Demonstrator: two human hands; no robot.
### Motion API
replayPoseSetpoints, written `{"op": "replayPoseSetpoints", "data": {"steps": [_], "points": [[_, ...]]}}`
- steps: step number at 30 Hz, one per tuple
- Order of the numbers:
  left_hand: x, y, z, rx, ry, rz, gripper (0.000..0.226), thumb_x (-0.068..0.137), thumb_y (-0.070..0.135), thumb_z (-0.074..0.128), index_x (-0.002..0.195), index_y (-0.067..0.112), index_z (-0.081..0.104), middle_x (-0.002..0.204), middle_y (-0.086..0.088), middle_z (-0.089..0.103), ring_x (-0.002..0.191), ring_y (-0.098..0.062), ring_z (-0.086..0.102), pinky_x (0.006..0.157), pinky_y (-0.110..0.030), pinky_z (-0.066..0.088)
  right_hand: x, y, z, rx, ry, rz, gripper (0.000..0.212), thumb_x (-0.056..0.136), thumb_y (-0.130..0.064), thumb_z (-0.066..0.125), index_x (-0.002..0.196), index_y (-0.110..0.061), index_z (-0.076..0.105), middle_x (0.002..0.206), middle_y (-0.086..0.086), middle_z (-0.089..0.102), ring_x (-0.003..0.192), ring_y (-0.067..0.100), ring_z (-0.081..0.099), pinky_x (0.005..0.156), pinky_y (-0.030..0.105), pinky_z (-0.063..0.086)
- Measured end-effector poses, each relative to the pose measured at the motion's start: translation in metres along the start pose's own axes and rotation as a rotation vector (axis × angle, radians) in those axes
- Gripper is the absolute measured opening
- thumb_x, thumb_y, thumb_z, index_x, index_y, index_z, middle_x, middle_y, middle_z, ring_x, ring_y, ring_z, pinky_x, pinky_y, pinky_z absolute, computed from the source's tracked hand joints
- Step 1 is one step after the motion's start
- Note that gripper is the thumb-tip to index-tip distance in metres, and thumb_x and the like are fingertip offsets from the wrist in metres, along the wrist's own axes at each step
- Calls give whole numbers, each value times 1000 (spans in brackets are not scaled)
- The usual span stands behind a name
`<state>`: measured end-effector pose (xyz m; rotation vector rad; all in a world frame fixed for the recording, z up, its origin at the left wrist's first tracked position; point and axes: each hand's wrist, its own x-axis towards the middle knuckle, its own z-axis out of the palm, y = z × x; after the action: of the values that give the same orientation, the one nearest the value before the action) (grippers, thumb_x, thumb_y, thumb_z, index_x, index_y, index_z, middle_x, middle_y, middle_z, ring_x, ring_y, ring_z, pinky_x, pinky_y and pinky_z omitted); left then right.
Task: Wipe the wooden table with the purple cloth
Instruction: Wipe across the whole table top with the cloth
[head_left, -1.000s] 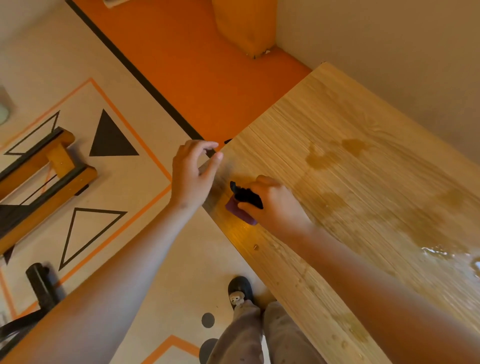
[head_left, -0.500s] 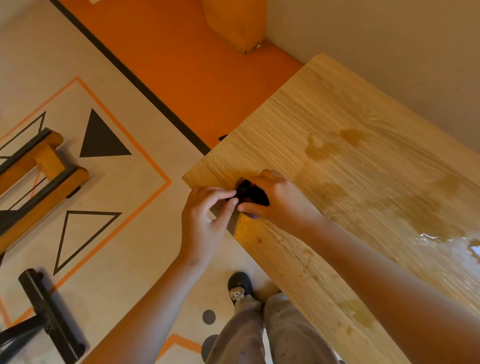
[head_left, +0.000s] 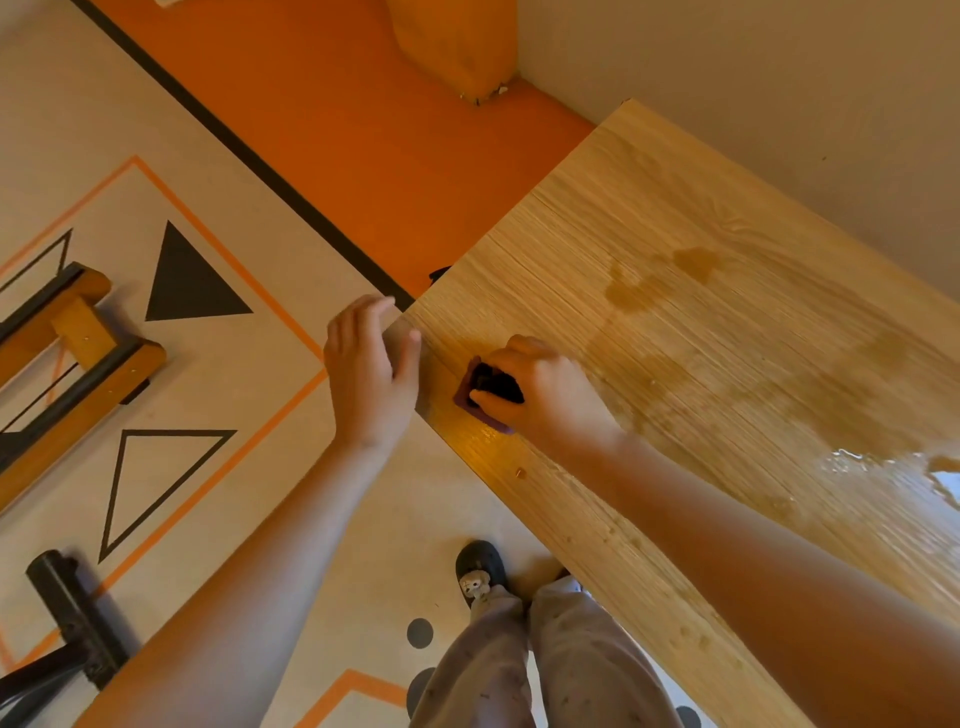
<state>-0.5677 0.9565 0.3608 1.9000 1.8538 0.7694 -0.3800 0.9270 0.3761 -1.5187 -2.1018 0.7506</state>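
Head view: loose-fingered left hand (head_left: 371, 374) has withdrawn from crumpled purple cloth (head_left: 462, 389) to the light wooden table's (head_left: 675, 223) corner; right hand (head_left: 543, 389) alone grips it for wiping.

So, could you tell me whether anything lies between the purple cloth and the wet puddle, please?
Nothing visible does: only damp, bare wooden table lies between the purple cloth in the right hand and the puddle.

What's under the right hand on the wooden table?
A bunched purple cloth, pressed onto the light wooden table; only its edges show past the right hand. A dark lump sits in the grip. The rest of the cloth is covered.
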Motion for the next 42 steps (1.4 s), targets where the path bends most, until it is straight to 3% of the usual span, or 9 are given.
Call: {"op": "replayPoseSetpoints", "data": {"steps": [5,9,14,18,23,25,31,38,42], "points": [[21,0,18,82,-82,-28,38,97,37,42,125,13,54,111,-5,68,97,-25,62,75,-32,46,-23,-19,15,-42,-128,-174,26,80,-25,62,94,-4,68,86,8,62,80,25,58,61,31,49],[22,-3,20,170,-74,-4,33,100,38,41,122,17,53,107,-1,68,89,-22,64,66,-29,45,4,19,-21,-28,-15,-15,15,88,-23,62,93,-10,64,90,-1,51,81,17,53,63,16,37],[26,1,22,248,-73,61,30,99,32,44,119,13,54,103,-3,69,80,-23,62,85,-37,41,26,67,-59,-187,256,248,22,90,-23,60,104,-6,62,104,8,57,85,20,55,66,25,42],[47,19,34,220,-99,69,33,100,31,41,124,13,54,118,-4,64,98,-24,62,89,-36,38,7,31,-23,-124,103,28,23,82,-20,69,101,-8,64,95,6,59,82,17,54,65,24,43],[74,47,60,271,-152,32,33,102,37,33,116,14,53,82,1,59,64,-15,54,49,-24,27,23,57,-40,-134,75,-13,22,81,-18,71,98,-5,66,91,9,61,81,22,57,62,24,40],[74,49,60,303,-143,8,34,102,41,33,112,15,53,75,6,52,54,-6,43,45,-23,21,41,89,-67,-111,173,78,17,87,-23,64,97,-9,64,97,7,60,83,18,57,65,22,41],[71,50,56,291,-155,-1,44,95,54,41,116,16,52,82,5,56,66,-14,50,49,-23,30,63,126,-98,-223,333,309,28,90,-23,60,110,-4,60,111,12,56,98,28,55,75,32,45],[72,52,57,323,-145,-10,52,93,60,37,118,17,52,72,4,57,55,-14,49,44,-23,28,41,77,-56,-118,92,-15,29,84,-20,67,106,-2,63,100,12,60,91,29,58,70,35,49],[71,57,58,330,-151,-19,51,93,55,40,120,13,52,75,4,54,60,-14,47,46,-21,27,65,140,-112,-114,269,223,27,91,-25,59,110,-6,61,109,10,57,96,25,56,74,30,46]]}}
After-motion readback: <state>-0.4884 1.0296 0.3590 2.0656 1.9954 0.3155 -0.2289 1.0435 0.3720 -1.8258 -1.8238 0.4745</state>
